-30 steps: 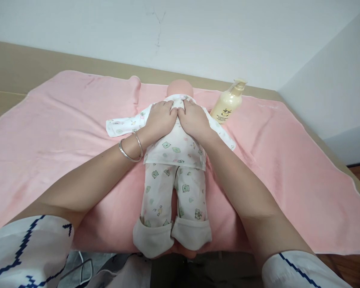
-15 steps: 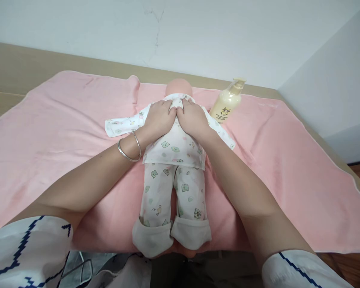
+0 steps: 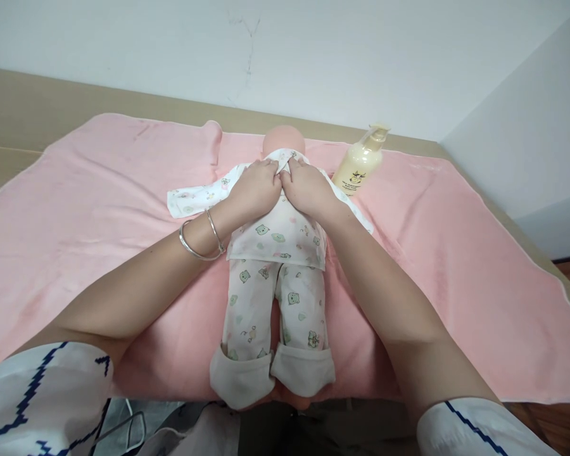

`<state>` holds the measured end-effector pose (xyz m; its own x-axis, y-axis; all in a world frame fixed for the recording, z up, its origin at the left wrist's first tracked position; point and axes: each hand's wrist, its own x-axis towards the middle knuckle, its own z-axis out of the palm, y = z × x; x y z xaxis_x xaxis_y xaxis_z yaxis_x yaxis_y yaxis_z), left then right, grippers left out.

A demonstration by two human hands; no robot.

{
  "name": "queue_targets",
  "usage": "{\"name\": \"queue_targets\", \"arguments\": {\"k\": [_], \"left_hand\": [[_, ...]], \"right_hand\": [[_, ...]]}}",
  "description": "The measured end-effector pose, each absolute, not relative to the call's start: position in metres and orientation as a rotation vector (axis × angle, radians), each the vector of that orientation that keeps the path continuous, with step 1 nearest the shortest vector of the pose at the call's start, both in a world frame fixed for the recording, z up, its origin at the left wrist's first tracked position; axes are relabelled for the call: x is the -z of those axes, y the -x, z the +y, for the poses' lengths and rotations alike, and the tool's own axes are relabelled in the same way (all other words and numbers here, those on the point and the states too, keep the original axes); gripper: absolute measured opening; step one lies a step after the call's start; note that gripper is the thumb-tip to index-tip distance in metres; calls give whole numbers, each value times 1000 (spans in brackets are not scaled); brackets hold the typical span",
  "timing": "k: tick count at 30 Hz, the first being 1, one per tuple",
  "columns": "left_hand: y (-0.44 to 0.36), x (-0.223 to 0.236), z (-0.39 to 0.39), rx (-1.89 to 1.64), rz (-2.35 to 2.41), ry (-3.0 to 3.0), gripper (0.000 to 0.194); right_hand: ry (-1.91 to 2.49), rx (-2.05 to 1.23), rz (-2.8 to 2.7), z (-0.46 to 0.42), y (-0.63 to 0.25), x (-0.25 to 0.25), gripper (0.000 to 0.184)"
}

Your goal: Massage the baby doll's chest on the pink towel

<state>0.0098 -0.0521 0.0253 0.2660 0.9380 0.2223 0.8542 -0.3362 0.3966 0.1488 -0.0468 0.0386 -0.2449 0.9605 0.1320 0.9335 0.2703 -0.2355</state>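
Observation:
A baby doll (image 3: 284, 140) lies stretched out with its bald head away from me; no face shows. It wears a white printed top (image 3: 276, 237) and matching trousers (image 3: 249, 304) with turned-up cuffs. My left hand (image 3: 259, 187) rests palm down on the upper left part of the top, fingers extended over the cloth. On the upper right part lies my right hand (image 3: 308, 189), likewise flat with fingers pointing toward the doll's head. The thumbs almost meet at the middle, and a fold of cloth stands up between the hands. A bangle (image 3: 202, 254) circles my left wrist.
A pink blanket (image 3: 456, 285) spreads under the doll over a wooden surface (image 3: 99, 92). A pale yellow pump bottle (image 3: 358, 166) lies tilted beside the doll's right-hand sleeve. A white wall (image 3: 361, 57) rises behind.
Both hands stay on the doll's upper body. The cloth between them has bunched into a raised fold near the collar, and the bangle has slid slightly along my left arm.

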Motion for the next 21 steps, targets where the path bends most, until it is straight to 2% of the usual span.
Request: {"name": "queue_targets", "arguments": {"k": [6,11,15,18,21], "left_hand": [[-1,-22,-40,-691,1702,-2186,35],[0,-17,-37,-707,1717,-2208,38],[-6,-22,-48,-608,1775,-2315,41],[-10,-30,-59,-541,1774,-2370,36],[-10,-36,-62,-525,1738,-2339,31]], "right_hand": [[1708,-123,-2345,-64,-149,-59,34],[1758,-107,-2332,-67,-148,-63,31],[1793,-205,-2278,-53,-155,-54,44],[1803,-257,-2258,-43,-161,-46,55],[1808,-271,-2268,-41,-163,-44,58]]}}
